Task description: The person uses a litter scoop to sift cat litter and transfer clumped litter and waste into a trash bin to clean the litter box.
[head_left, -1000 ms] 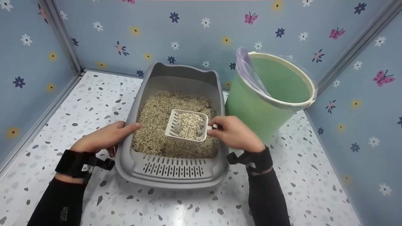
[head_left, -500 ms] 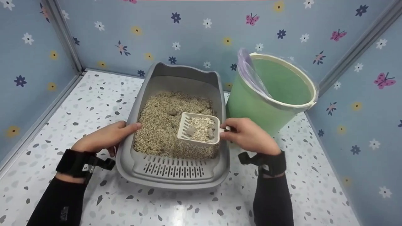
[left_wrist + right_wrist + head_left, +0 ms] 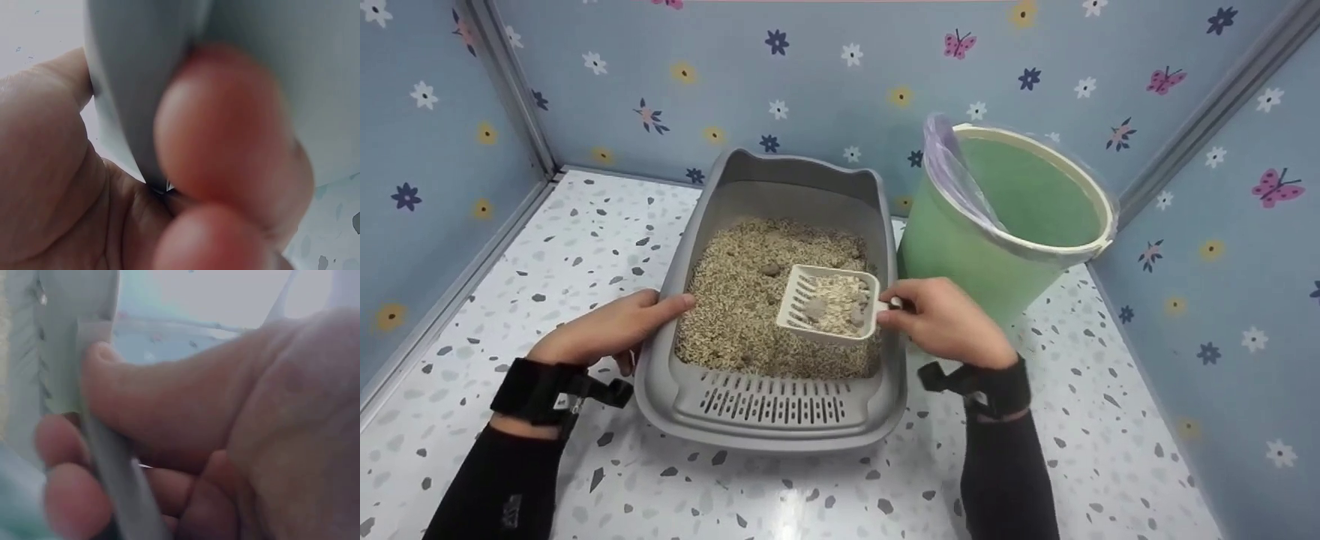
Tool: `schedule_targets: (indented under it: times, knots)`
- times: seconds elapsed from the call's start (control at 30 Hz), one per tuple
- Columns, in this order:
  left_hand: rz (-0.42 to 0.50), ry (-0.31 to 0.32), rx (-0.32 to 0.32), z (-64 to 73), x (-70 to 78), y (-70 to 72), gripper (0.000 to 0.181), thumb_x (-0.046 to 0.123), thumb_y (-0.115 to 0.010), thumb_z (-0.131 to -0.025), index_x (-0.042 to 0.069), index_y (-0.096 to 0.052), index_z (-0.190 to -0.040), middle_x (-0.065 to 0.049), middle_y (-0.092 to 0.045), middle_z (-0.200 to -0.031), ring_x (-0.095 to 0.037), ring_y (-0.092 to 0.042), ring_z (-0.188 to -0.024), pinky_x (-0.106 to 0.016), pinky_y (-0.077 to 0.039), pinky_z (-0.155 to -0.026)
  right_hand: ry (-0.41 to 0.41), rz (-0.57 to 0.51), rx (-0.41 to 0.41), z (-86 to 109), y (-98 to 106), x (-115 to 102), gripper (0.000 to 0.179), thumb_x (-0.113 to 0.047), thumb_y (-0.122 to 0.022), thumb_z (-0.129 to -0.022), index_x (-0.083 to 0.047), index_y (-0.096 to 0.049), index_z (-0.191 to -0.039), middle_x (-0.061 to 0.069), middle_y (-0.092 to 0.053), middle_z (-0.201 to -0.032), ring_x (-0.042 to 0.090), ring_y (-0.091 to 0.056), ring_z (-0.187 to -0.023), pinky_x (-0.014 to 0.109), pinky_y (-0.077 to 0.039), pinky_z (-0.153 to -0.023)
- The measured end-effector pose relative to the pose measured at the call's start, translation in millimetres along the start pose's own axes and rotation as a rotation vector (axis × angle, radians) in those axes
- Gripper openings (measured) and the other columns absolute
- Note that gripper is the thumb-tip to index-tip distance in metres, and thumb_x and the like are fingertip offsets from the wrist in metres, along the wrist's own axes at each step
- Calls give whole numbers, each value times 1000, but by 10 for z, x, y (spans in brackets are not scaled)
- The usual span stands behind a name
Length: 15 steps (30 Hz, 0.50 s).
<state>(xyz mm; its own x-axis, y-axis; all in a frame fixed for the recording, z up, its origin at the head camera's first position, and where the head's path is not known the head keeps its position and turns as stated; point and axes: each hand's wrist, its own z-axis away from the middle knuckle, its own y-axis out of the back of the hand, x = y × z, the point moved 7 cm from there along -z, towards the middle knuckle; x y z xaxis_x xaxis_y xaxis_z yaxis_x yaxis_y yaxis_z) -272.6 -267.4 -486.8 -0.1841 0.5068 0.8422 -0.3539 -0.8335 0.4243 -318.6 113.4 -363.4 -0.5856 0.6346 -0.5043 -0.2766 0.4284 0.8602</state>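
Note:
My right hand grips the handle of a white slotted litter scoop, held over the right side of the grey litter box. In the right wrist view the thumb and curled fingers wrap the scoop's flat handle. Pale pellets and greyish clumps lie in the scoop. Beneath it, tan granular litter covers the box floor, with a dark clump on top. My left hand grips the box's left rim, thumb over the edge; in the left wrist view its fingers curl underneath.
A green bin with a cream rim and a lilac bag liner stands right of the litter box, close against it. Flower-patterned panels enclose the back and both sides. The speckled white surface extends in front.
The scoop and right hand have moved right, then slightly back left. Less loose litter lies in the scoop, and a dark clump shows in the box. The left hand stays put.

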Motion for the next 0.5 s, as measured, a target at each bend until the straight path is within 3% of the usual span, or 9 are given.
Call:
schedule_targets:
  times: [0.13, 0.27, 0.5]
  knots:
    - [-3, 9, 6, 14, -4, 21, 77, 74, -47, -111, 0, -45, -131, -14, -69, -90, -22, -68, -62, -37, -60, -47, 75, 0, -31, -72, -83, -117, 17, -27, -77, -107, -13, -82, -115, -6, -72, -89, 11, -61, -73, 35, -57, -70]
    - [5, 12, 8, 16, 5, 33, 78, 74, -49, -110, -1, -45, -132, -15, -69, -88, -22, -69, -59, -37, -60, -46, 70, -3, 12, 8, -4, -48, 10, -19, -81, -104, -13, -84, -111, -8, -72, -84, 9, -61, -68, 32, -56, -66]
    - [14, 5, 1, 2, 8, 7, 78, 74, -49, -111, -1, -45, -133, -16, -70, -90, -24, -70, -61, -38, -61, -47, 121, -25, -3, -43, -60, -114, 15, -26, -79, -106, -15, -83, -115, -8, -74, -89, 10, -64, -72, 33, -58, -69]
